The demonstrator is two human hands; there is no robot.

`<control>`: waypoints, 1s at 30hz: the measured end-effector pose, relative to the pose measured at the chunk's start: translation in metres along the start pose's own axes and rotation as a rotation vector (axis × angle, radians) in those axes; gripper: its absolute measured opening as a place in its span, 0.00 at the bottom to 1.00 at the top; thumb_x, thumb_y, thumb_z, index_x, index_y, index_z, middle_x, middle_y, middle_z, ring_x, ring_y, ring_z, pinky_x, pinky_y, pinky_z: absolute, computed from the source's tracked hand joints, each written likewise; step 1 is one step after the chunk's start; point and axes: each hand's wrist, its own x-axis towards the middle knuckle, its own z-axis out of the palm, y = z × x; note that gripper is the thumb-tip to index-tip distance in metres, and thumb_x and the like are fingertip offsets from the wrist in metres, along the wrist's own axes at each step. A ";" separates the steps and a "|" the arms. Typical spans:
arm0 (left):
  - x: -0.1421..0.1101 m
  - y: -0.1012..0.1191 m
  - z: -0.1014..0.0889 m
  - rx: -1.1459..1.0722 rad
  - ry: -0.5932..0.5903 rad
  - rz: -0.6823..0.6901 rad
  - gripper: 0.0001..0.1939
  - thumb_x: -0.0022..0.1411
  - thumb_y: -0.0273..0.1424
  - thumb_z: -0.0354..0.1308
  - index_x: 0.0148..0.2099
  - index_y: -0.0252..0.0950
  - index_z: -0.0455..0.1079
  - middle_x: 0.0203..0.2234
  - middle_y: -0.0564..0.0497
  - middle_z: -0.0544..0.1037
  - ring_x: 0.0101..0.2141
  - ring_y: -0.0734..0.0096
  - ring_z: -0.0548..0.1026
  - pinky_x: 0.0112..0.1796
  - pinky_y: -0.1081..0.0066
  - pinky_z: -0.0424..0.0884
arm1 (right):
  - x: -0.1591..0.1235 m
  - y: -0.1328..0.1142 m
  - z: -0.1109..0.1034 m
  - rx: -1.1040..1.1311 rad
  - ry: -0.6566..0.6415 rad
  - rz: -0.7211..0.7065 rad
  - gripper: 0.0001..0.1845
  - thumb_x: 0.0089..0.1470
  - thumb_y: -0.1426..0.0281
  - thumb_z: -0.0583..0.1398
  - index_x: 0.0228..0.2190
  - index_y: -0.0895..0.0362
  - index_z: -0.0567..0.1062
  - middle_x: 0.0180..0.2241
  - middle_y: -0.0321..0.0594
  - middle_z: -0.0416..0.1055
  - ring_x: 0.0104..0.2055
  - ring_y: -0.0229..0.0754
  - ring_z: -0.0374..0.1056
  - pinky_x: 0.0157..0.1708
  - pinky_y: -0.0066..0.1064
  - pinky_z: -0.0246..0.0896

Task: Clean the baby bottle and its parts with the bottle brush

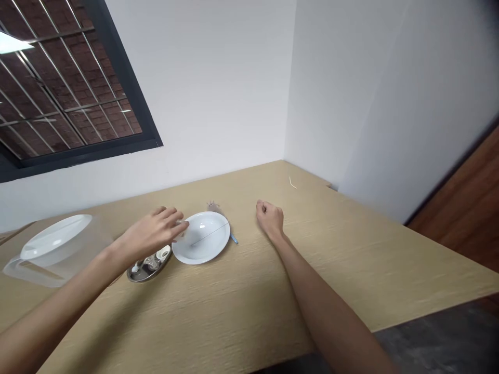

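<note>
My left hand is over the left rim of a white plate, its fingers curled round a small translucent object whose kind I cannot make out. Across the plate runs a thin dark stick or wire. Just below my left wrist sits an oval metal tray with a white ring-shaped piece and other small white and clear bits. My right hand forms a fist above the table, right of the plate, and no object shows in it. A slim blue piece pokes out beside the plate.
At the left stands a translucent lidded plastic pitcher, partly behind my forearm. A small pale translucent item lies behind the plate. One thin bent white strip lies far back on the wooden table. Walls and a barred window border it.
</note>
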 end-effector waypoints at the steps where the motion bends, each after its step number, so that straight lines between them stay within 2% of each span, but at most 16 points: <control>1: 0.000 0.000 0.000 0.005 0.000 -0.005 0.11 0.71 0.31 0.52 0.53 0.39 0.71 0.43 0.43 0.77 0.44 0.59 0.73 0.45 0.61 0.64 | 0.000 0.000 0.000 0.001 0.000 -0.002 0.26 0.63 0.59 0.48 0.17 0.55 0.68 0.17 0.38 0.64 0.21 0.38 0.52 0.27 0.32 0.39; 8: -0.009 0.000 0.008 0.080 -0.074 -0.018 0.15 0.69 0.32 0.56 0.56 0.36 0.69 0.46 0.41 0.76 0.46 0.54 0.72 0.45 0.59 0.65 | 0.000 -0.001 0.000 -0.012 -0.007 -0.021 0.26 0.63 0.58 0.48 0.17 0.55 0.68 0.17 0.39 0.65 0.21 0.38 0.52 0.27 0.33 0.39; 11: -0.014 0.002 0.007 0.083 -0.083 -0.005 0.14 0.71 0.32 0.53 0.56 0.36 0.70 0.45 0.41 0.76 0.45 0.54 0.72 0.45 0.59 0.66 | -0.001 -0.002 0.000 -0.018 -0.015 -0.032 0.26 0.62 0.58 0.48 0.17 0.55 0.69 0.18 0.39 0.65 0.22 0.38 0.53 0.27 0.33 0.39; 16: -0.019 0.004 0.007 0.070 -0.050 -0.020 0.14 0.72 0.31 0.49 0.55 0.34 0.71 0.45 0.39 0.76 0.45 0.53 0.73 0.45 0.57 0.66 | -0.001 -0.002 -0.001 -0.031 -0.027 -0.036 0.26 0.62 0.58 0.48 0.17 0.55 0.69 0.17 0.39 0.65 0.22 0.38 0.53 0.27 0.33 0.39; 21: -0.019 0.003 0.010 0.029 -0.032 -0.050 0.14 0.69 0.31 0.55 0.55 0.35 0.70 0.46 0.40 0.76 0.46 0.53 0.73 0.45 0.58 0.67 | -0.001 -0.002 0.000 -0.046 -0.033 -0.034 0.27 0.63 0.58 0.47 0.17 0.55 0.69 0.17 0.39 0.65 0.22 0.38 0.53 0.27 0.33 0.40; 25: -0.021 0.003 0.010 -0.004 -0.027 -0.056 0.14 0.70 0.31 0.55 0.56 0.36 0.70 0.46 0.40 0.77 0.46 0.54 0.73 0.45 0.58 0.68 | -0.002 -0.002 0.001 -0.050 -0.037 -0.036 0.27 0.63 0.58 0.47 0.17 0.55 0.68 0.17 0.39 0.65 0.21 0.38 0.53 0.27 0.32 0.40; 28: -0.028 0.001 0.009 -0.081 0.025 -0.137 0.17 0.69 0.36 0.56 0.57 0.38 0.69 0.48 0.41 0.76 0.47 0.53 0.72 0.44 0.59 0.69 | -0.002 -0.002 0.001 -0.048 -0.039 -0.039 0.27 0.63 0.58 0.47 0.16 0.55 0.68 0.17 0.39 0.65 0.21 0.38 0.53 0.27 0.33 0.40; 30: -0.038 0.000 0.008 -0.179 0.101 -0.229 0.19 0.68 0.40 0.58 0.58 0.39 0.69 0.49 0.42 0.76 0.48 0.55 0.72 0.44 0.60 0.70 | -0.003 -0.002 0.001 -0.044 -0.041 -0.041 0.26 0.62 0.59 0.48 0.16 0.55 0.67 0.17 0.39 0.65 0.22 0.38 0.53 0.27 0.33 0.40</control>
